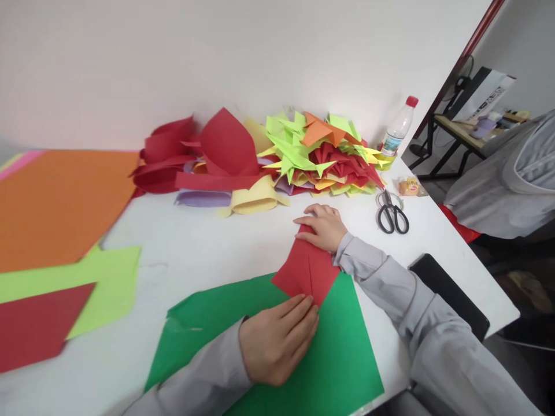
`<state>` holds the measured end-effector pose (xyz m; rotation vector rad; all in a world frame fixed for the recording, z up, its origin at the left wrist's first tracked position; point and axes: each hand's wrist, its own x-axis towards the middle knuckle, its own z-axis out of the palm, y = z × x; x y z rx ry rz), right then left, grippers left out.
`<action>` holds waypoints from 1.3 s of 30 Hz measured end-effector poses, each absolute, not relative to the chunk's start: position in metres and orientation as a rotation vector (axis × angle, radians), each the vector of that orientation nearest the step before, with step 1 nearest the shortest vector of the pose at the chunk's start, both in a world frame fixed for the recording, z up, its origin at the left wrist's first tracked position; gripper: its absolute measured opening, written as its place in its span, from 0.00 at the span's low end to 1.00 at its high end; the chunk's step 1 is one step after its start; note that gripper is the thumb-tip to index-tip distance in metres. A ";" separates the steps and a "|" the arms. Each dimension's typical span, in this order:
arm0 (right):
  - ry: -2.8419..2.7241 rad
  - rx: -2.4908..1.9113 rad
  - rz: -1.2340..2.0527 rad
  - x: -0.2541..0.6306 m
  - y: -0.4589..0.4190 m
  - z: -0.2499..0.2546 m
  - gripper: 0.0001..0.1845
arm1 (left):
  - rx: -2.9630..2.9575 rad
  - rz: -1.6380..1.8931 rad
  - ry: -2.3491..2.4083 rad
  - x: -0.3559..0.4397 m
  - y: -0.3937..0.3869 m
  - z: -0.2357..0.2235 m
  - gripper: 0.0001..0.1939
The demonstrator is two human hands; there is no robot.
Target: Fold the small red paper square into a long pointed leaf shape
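Note:
A folded red paper, roughly diamond-shaped with a crease or slit down its middle, lies partly over a green sheet. My left hand presses its closed fingertips on the paper's near corner. At the far corner, my right hand grips the paper, its thumb on top and the other fingers bent over the far edge. The undersides of the fingers are hidden. Black-handled scissors lie to the right of my right hand, apart from it.
Folded paper stars in several colours pile against the wall, beside curled red paper pieces. Large orange sheets lie left. A bottle, a small wrapped snack and a black phone-like slab are right. Another person's grey sleeve shows beyond.

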<state>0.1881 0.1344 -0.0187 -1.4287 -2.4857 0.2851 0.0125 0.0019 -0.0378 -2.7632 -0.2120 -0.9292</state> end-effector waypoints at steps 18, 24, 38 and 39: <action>-2.514 -1.417 0.120 0.190 0.131 -0.018 0.19 | -2.696 -0.689 -0.340 0.022 -0.026 -0.034 0.13; -2.464 -1.449 -0.024 0.186 0.119 -0.011 0.20 | -2.665 -0.839 -0.364 0.022 -0.021 -0.040 0.12; -2.639 -1.631 0.193 0.146 0.092 -0.017 0.38 | -2.718 -0.748 -0.438 0.026 -0.026 -0.036 0.10; -2.613 -1.667 0.203 0.144 0.094 -0.016 0.39 | -2.717 -0.741 -0.439 0.026 -0.026 -0.036 0.10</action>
